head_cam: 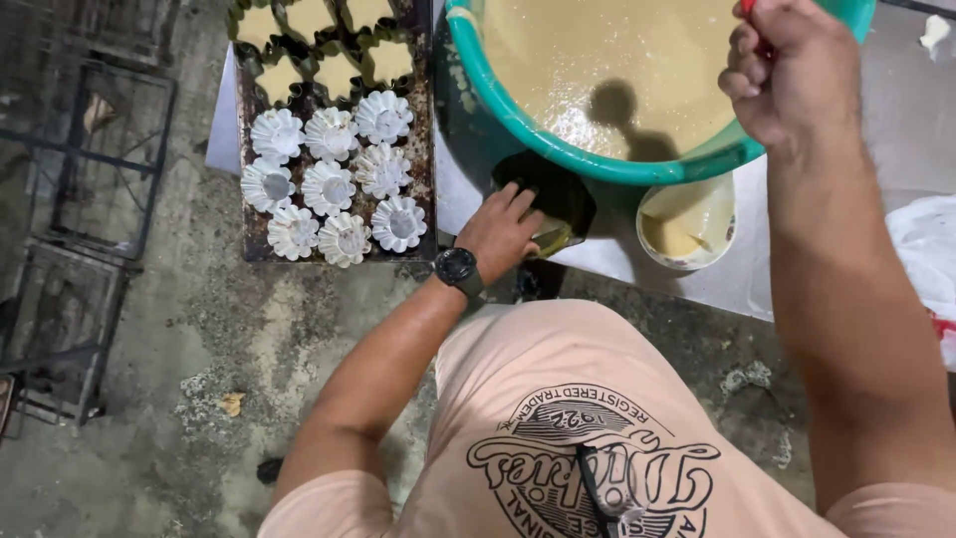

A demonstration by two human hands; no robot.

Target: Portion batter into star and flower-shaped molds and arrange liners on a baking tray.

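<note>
The table (597, 261) is a pale sheet-covered surface that carries everything, standing over a rough concrete floor (199, 329) with dark metal frames (100, 169) lying well off to the person's left.

Largest on the table is a teal basin (558, 149) filled with smooth tan batter (597, 50); it sits tilted toward the person, its lower rim overhanging a small white bowl (687, 224) that holds a little of the same batter.

Left of the basin lies a dark, worn baking tray (426, 130). Its far rows hold fluted moulds already filled with batter (334, 75), while the near three rows hold empty silvery fluted moulds (329, 187), packed just beside one another.

The person's right hand (792, 70) is at the basin's right rim, fingers (739, 60) curled and pressed together around something red that barely shows at the top edge; what it is cannot be told.

The left hand (503, 229), with a black wristwatch (458, 267) on its wrist, rests under the basin's near side on a dark round object (558, 199), fingers (518, 199) loosely spread and lying flat on it, between the tray and the white bowl.
</note>
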